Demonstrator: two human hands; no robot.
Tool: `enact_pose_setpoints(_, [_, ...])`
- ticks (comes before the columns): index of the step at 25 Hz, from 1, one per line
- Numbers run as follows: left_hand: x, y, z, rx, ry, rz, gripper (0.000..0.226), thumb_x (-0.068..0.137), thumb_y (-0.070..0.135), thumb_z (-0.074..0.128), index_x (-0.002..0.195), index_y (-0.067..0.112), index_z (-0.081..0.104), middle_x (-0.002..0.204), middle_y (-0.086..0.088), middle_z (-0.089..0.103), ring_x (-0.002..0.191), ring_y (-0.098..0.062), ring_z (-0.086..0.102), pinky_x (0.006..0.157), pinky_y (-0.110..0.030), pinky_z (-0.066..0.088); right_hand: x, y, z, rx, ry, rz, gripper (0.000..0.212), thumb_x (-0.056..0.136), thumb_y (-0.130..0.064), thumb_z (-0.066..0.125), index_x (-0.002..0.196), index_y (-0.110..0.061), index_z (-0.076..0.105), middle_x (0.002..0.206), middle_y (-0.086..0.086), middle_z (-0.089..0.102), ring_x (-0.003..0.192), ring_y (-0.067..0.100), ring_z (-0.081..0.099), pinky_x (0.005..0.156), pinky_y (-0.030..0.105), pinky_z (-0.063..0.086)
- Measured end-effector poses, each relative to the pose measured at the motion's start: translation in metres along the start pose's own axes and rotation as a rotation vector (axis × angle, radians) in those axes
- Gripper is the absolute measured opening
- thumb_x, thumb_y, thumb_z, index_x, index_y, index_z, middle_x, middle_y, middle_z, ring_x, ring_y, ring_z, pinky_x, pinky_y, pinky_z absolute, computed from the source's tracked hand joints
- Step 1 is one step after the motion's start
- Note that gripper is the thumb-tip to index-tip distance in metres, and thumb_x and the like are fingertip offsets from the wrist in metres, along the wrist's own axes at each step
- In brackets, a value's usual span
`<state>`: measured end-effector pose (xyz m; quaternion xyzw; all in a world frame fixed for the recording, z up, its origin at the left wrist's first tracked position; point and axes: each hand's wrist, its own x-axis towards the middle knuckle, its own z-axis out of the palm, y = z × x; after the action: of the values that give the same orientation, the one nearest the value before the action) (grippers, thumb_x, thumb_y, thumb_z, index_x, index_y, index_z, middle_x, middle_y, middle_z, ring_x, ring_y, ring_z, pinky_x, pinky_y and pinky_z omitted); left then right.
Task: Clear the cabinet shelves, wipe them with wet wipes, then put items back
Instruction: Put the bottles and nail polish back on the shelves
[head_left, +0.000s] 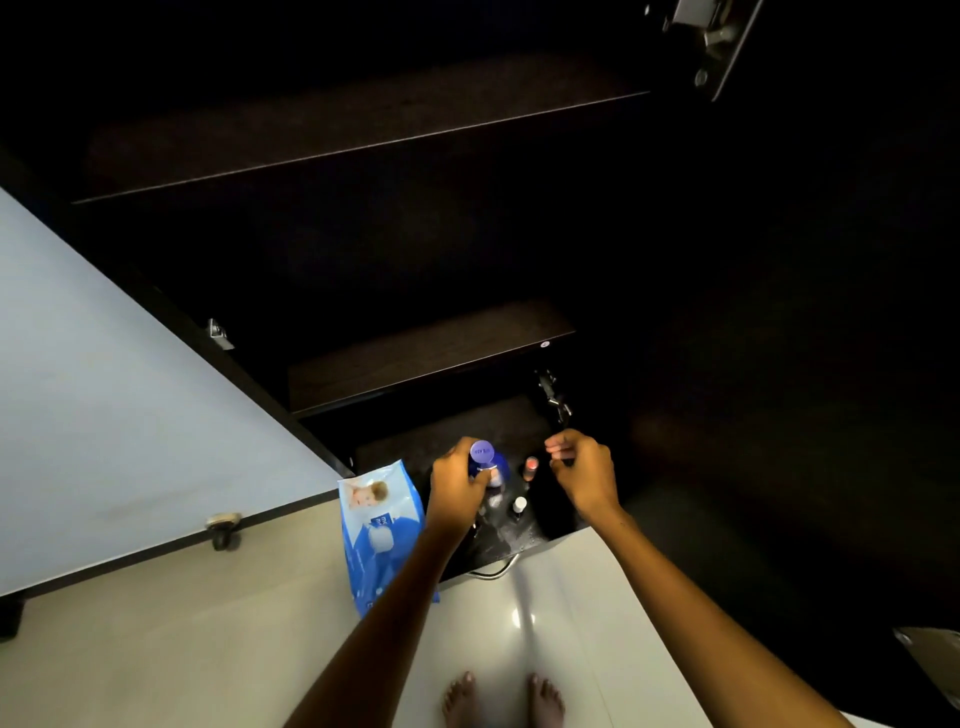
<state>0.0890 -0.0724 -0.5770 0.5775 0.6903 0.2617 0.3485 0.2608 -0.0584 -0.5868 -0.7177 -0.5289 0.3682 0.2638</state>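
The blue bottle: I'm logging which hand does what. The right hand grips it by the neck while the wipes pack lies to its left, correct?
Not quite. The head view shows the left hand gripping the blue bottle; the right hand holds no bottle. The wipes pack does lie to its left.
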Motion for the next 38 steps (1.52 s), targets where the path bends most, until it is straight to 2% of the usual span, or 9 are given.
enact_pose_setpoints(5, [0.001,0.001,-0.013,-0.037,0.039,0.071,0.027,0.075,0.005,0.068,0.101,0.007,0.061,0.094,-0.004,0.065,0.083,-0.014,0.06,0.067,-0.005,0.038,0.007,0.003,0.021,-0.208,-0.08,0.025,0.035,0.077,-0.002,0.064,0.109,-0.016,0.061,0.103,0.004,0.067,0.094,0.025,0.066,0.085,0.037,0.053])
enact_pose_setpoints(9, [-0.001,-0.009,-0.017,-0.052,0.073,0.102,0.024,0.073,0.004,0.069,0.096,0.006,0.061,0.09,-0.008,0.067,0.079,-0.015,0.06,0.067,0.0,0.038,0.02,-0.002,0.042,-0.501,-0.169,-0.037,0.043,0.085,-0.002,0.052,0.124,-0.02,0.056,0.113,0.018,0.065,0.107,0.038,0.06,0.088,0.04,0.049])
enact_pose_setpoints(13, [0.0,-0.019,-0.022,-0.048,0.092,0.111,0.024,0.075,0.006,0.068,0.097,0.007,0.061,0.09,-0.007,0.066,0.079,-0.012,0.058,0.068,-0.001,0.039,0.03,-0.003,0.059,-0.609,-0.202,-0.017,0.032,0.086,-0.001,0.05,0.115,-0.009,0.062,0.114,0.023,0.063,0.108,0.04,0.059,0.088,0.04,0.048])
enact_pose_setpoints(16, [-0.003,-0.025,-0.027,-0.038,0.101,0.122,0.024,0.075,0.011,0.068,0.098,0.009,0.06,0.09,-0.002,0.064,0.081,-0.012,0.058,0.069,-0.003,0.039,0.033,-0.011,0.064,-0.555,-0.217,-0.019,0.027,0.076,0.001,0.064,0.103,-0.004,0.064,0.106,0.025,0.065,0.102,0.041,0.061,0.08,0.037,0.05])
enact_pose_setpoints(19, [-0.006,-0.023,-0.037,-0.057,0.121,0.122,0.024,0.075,0.011,0.068,0.099,0.01,0.06,0.089,0.002,0.062,0.08,-0.01,0.056,0.069,-0.002,0.039,0.033,-0.025,0.065,-0.423,-0.166,-0.057,0.019,0.081,-0.004,0.061,0.099,-0.006,0.064,0.1,0.023,0.067,0.098,0.039,0.063,0.077,0.036,0.05])
enact_pose_setpoints(27, [-0.029,0.021,-0.093,-0.12,0.237,0.238,0.031,0.074,0.014,0.074,0.102,0.012,0.063,0.094,0.0,0.068,0.086,-0.009,0.062,0.075,-0.013,0.045,-0.009,-0.084,0.02,-0.138,-0.051,-0.234,0.015,0.076,-0.006,0.072,0.088,-0.014,0.067,0.084,0.005,0.073,0.074,0.015,0.066,0.075,0.029,0.054])
enact_pose_setpoints(30, [-0.046,0.05,-0.123,-0.108,0.265,0.332,0.034,0.074,0.016,0.074,0.106,0.01,0.063,0.099,-0.002,0.068,0.09,-0.009,0.061,0.077,-0.005,0.042,-0.04,-0.121,-0.018,-0.121,0.026,-0.371,0.022,0.073,-0.01,0.076,0.093,-0.011,0.067,0.083,0.003,0.07,0.072,0.009,0.059,0.072,0.023,0.051])
enact_pose_setpoints(33, [-0.066,0.089,-0.159,-0.083,0.277,0.415,0.038,0.074,0.018,0.075,0.109,0.009,0.063,0.099,-0.004,0.069,0.09,-0.012,0.063,0.074,-0.002,0.042,-0.07,-0.168,-0.067,-0.082,0.063,-0.466,0.034,0.066,-0.01,0.081,0.095,-0.012,0.062,0.08,-0.002,0.064,0.068,0.008,0.058,0.071,0.028,0.053])
enact_pose_setpoints(38, [-0.09,0.173,-0.221,-0.08,0.346,0.557,0.044,0.076,0.025,0.074,0.115,0.011,0.06,0.103,-0.001,0.066,0.093,-0.009,0.06,0.08,-0.016,0.048,-0.11,-0.257,-0.147,0.097,0.113,-0.608,0.053,0.059,-0.004,0.084,0.098,-0.015,0.05,0.072,-0.005,0.063,0.066,0.004,0.063,0.062,0.016,0.051])
